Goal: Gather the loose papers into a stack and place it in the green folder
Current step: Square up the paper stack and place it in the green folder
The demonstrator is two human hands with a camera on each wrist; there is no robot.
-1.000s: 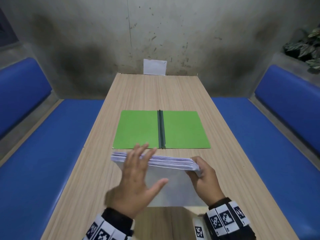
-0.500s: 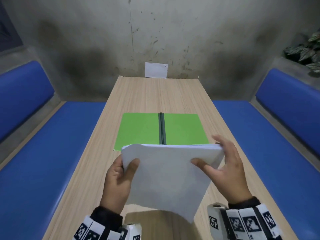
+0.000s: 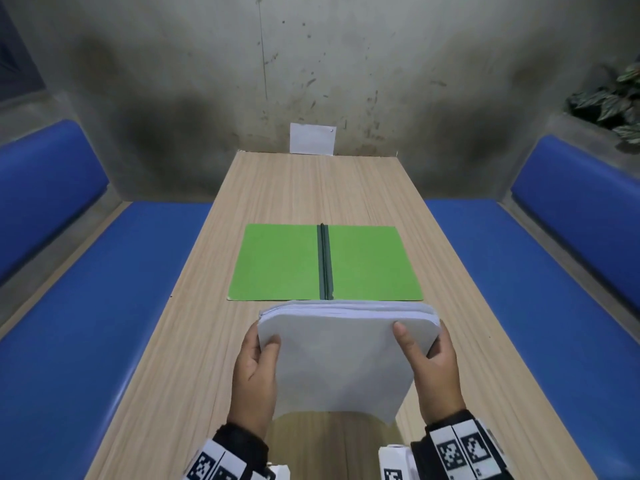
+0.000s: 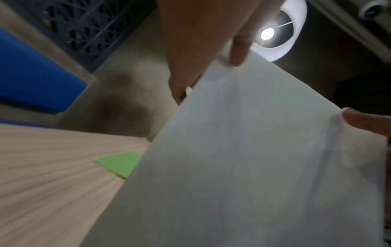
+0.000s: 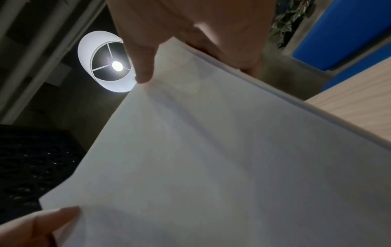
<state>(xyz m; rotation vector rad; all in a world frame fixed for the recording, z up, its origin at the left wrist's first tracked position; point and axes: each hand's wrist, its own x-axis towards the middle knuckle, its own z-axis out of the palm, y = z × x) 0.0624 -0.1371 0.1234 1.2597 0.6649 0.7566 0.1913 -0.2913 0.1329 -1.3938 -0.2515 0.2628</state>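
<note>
Stack (image 3: 341,358) has levelled out since half a second ago, raised off the surface (image 3: 180,348). My left hand (image 3: 254,379) fingers clamp its left edge (thumb on top), right hand (image 3: 434,372) likewise on the right edge. Green folder (image 3: 280,261) lies open just beyond.

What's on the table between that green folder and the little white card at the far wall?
Nothing: in the head view only bare wooden table lies between the green folder and the white card.

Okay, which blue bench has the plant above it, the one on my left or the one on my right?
The bench on your right. The leafy plant sits on the ledge above its backrest; the left bench has none.
</note>
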